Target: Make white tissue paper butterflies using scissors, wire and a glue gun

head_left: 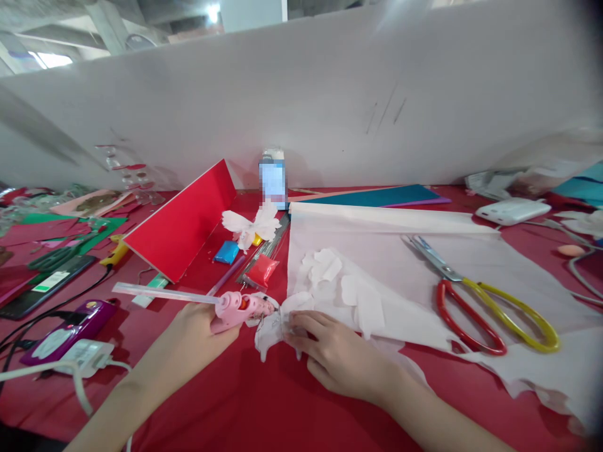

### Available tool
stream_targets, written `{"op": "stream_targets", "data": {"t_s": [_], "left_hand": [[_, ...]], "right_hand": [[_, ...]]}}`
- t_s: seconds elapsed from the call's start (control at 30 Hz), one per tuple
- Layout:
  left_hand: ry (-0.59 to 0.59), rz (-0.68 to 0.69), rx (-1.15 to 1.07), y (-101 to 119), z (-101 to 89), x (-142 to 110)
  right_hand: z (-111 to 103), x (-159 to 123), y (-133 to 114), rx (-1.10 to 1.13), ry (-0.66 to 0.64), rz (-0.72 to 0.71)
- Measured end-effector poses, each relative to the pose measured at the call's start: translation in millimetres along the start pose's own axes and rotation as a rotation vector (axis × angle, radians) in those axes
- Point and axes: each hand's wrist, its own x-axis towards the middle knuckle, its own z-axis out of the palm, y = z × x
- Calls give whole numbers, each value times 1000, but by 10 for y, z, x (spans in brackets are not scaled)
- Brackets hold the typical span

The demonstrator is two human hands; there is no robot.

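Left grip: closed round the handle of a pink hot glue gun (242, 307), held in the left hand (198, 333), with a long translucent glue stick (164, 292) running out of the back.
Glue gun nozzle: pointed at the paper flower, right beside it; contact not clear.
Right grip: right hand (339, 355) laid over the paper flower, fingers (296, 323) across its middle; pinch or plain press impossible to tell.
Paper flower: white, crumpled, petals drooping (268, 333), on the bench between both hands, its far edge against a white paper sheet.
White paper sheet: large, spread right of the hands (377, 295), with cut paper petals (325, 263) on it.
Scissors: red and yellow handles, steel blades (485, 314), lying open on the sheet.
Bench: covered in red cloth (141, 408).
Beyond the glue gun: a white paper butterfly (249, 226) beside a propped red board (179, 220), a blue packet (227, 252), a red packet (261, 271), a bundle of thin wires (268, 245).
Left of the hands: a purple appliance (68, 333) with a white plug (87, 358) and cords, a dark smartphone (47, 285), green card (70, 226).
Far side: teal card (377, 196), blurred upright item (272, 179).
Right edge: white power bank (512, 211).
Behind everything: white partition (301, 94) along the bench.
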Motion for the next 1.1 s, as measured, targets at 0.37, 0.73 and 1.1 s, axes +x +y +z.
{"op": "stream_targets", "data": {"t_s": [0.37,0.73,1.1], "left_hand": [[38,37,-108,-10,-16,-2],[43,49,-84,29,-41,-25],[18,-2,-9,-78,-137,-34]], "right_hand": [[-11,7,-13,-22,7,5],[-6,1,-4,-39,-2,17],[-6,0,-16,-31,-9,11]]}}
